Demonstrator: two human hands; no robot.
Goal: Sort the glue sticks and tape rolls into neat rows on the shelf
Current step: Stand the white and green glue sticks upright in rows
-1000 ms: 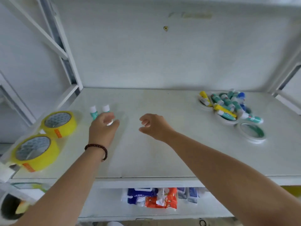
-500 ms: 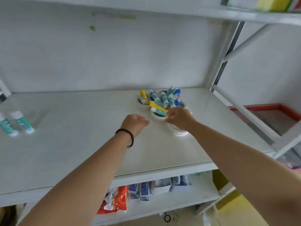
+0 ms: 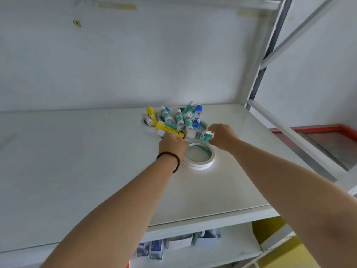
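So both bare hands are up at the messy heap on the right half of the white laminate shelf board [image 3: 81,171]. The right hand [image 3: 222,137] has its thumb and fingers pinched on the teal end of a teal glue stick with a white cap [image 3: 199,135], which lies roughly sideways, cap pointing left, just above the front tape roll. The left hand [image 3: 172,145], with a dark beaded bracelet [image 3: 171,158] on the wrist, is knuckles-up with the fingers curled down into the front edge of the heap, right against a yellow glue stick [image 3: 170,129] lying flat; can't honestly tell if it's actually got hold of anything, the fingertips are hidden under the hand. The heap itself is a jumble of glue sticks: another yellow one with a white cap [image 3: 151,115] toward the back left, several teal-and-white ones [image 3: 179,117] leaning every which way, and a blue glue stick [image 3: 197,117] at the back right. They're piled on top of flat white tape rolls, one poking out at the left [image 3: 146,127]. A white double-sided tape roll with a greenish inner ring [image 3: 199,156] lies flat by itself at the front, between the two wrists, touching the left hand's edge. Lower shelf [image 3: 228,248] has some blue-and-white packets [image 3: 152,248], blurry.
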